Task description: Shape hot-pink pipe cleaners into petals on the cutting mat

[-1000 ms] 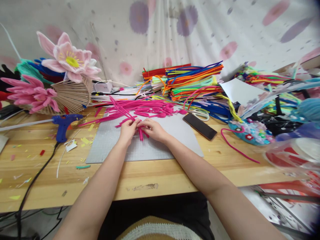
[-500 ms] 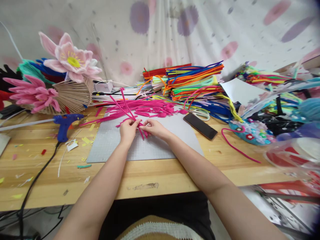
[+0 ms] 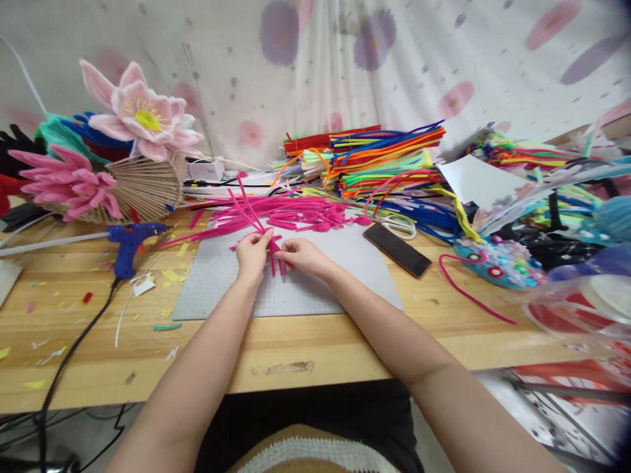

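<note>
Over the grey cutting mat [image 3: 217, 289], my left hand [image 3: 252, 255] pinches a few crossed magenta pipe cleaners [image 3: 245, 209] between thumb and fingers. Their long ends stick up and away to the back left, and short ends point down toward me. My right hand [image 3: 302, 255] is closed at the lower right of the crossing, fingertips on the short ends of the same pipe cleaners. Just behind both hands lies a pile of magenta pipe cleaners [image 3: 305, 213], several of them bent into loops.
A blue glue gun [image 3: 127, 246] with a black cord lies left among scraps. A phone [image 3: 397, 249] and scissors [image 3: 401, 227] are right of the mat. Coloured pipe cleaner bundles [image 3: 384, 161] stack at the back. Fuzzy pink flowers [image 3: 142, 115] stand back left.
My hands have drawn slightly apart, showing more of the crossing between them. The short lower ends now hang straighter down, and the long ends have shifted a little.
</note>
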{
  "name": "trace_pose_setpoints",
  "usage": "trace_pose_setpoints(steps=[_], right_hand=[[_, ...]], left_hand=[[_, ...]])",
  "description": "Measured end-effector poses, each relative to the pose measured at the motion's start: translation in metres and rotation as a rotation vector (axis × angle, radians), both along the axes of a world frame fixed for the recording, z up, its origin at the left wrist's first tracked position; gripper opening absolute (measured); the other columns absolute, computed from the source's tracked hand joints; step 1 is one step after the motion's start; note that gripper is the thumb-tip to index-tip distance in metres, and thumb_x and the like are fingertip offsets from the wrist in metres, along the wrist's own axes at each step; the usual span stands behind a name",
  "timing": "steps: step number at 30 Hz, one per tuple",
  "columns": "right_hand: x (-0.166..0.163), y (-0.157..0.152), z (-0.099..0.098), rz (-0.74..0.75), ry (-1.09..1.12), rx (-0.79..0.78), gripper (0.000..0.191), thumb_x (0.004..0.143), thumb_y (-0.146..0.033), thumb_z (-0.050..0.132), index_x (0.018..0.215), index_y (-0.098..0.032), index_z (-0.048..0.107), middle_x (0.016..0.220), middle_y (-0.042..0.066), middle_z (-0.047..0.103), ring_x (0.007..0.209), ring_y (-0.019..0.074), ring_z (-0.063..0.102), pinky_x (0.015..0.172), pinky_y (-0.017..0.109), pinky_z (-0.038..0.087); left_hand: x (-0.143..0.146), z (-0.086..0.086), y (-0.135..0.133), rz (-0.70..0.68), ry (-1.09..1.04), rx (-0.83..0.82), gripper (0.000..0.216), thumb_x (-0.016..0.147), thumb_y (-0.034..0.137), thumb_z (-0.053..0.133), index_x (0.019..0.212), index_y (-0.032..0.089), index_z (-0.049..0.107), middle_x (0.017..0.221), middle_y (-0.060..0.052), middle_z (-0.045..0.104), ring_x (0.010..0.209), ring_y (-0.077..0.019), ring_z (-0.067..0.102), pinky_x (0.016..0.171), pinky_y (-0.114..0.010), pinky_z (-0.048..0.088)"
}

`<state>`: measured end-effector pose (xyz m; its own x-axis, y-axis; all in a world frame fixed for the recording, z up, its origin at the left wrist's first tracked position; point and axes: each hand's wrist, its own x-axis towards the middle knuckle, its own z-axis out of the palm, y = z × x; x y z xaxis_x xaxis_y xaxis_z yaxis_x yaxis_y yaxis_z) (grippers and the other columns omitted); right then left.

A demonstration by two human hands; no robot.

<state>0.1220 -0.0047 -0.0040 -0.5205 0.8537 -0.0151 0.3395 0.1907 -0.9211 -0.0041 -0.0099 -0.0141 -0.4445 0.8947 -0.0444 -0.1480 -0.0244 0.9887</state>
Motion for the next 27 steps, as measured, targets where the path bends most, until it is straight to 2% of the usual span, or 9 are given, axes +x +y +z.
trace_pose_setpoints(steps=[7, 14, 17, 21, 25, 27], right_hand=[[-0.006, -0.008, 0.002, 0.035, -0.016, 0.045, 0.024, 0.077, -0.027, 0.050, 0.057, -0.016, 0.043, 0.046, -0.005, 0.049, 0.045, 0.0064, 0.045, 0.051, 0.020, 0.033], [-0.010, -0.015, 0.005, 0.003, -0.091, 0.109, 0.022, 0.077, -0.026, 0.050, 0.058, -0.016, 0.046, 0.046, -0.005, 0.048, 0.046, 0.0064, 0.043, 0.051, 0.020, 0.031], [-0.008, -0.014, -0.001, -0.064, -0.099, 0.109, 0.025, 0.079, -0.031, 0.050, 0.059, -0.016, 0.046, 0.047, -0.004, 0.050, 0.046, 0.0064, 0.043, 0.050, 0.019, 0.031], [-0.001, -0.008, -0.010, -0.126, -0.029, 0.081, 0.032, 0.080, -0.040, 0.048, 0.059, -0.016, 0.046, 0.049, -0.003, 0.053, 0.044, 0.0061, 0.044, 0.048, 0.019, 0.032], [0.006, -0.001, -0.014, -0.087, 0.071, 0.033, 0.035, 0.083, -0.043, 0.043, 0.061, -0.016, 0.048, 0.052, -0.001, 0.056, 0.042, 0.0057, 0.045, 0.047, 0.018, 0.035], [0.007, 0.001, -0.014, -0.067, 0.127, -0.011, 0.033, 0.084, -0.040, 0.043, 0.063, -0.015, 0.050, 0.054, 0.000, 0.058, 0.043, 0.0057, 0.047, 0.047, 0.018, 0.038]], left_hand=[[-0.002, 0.002, 0.002, 0.074, -0.175, 0.008, 0.037, 0.057, 0.030, 0.073, 0.047, 0.017, 0.040, 0.046, 0.005, 0.044, 0.041, -0.0043, 0.039, 0.042, -0.019, 0.031], [-0.003, 0.001, 0.002, 0.073, -0.143, 0.011, 0.040, 0.055, 0.039, 0.073, 0.049, 0.018, 0.039, 0.046, 0.004, 0.044, 0.041, -0.0059, 0.042, 0.042, -0.020, 0.033], [-0.003, 0.007, -0.001, -0.014, -0.111, -0.022, 0.038, 0.053, 0.044, 0.073, 0.053, 0.016, 0.047, 0.049, 0.003, 0.050, 0.042, -0.0064, 0.045, 0.041, -0.019, 0.033], [-0.003, 0.015, -0.006, -0.172, -0.106, -0.115, 0.042, 0.051, 0.052, 0.071, 0.067, 0.015, 0.059, 0.062, -0.002, 0.061, 0.049, -0.0093, 0.053, 0.044, -0.020, 0.040], [-0.004, 0.017, -0.011, -0.220, -0.037, -0.112, 0.042, 0.040, 0.041, 0.079, 0.067, 0.014, 0.062, 0.063, -0.002, 0.062, 0.054, -0.0103, 0.054, 0.047, -0.021, 0.044], [-0.005, 0.016, -0.012, -0.231, -0.035, -0.102, 0.040, 0.040, 0.038, 0.080, 0.066, 0.013, 0.063, 0.063, -0.002, 0.062, 0.055, -0.0109, 0.055, 0.048, -0.022, 0.045]])
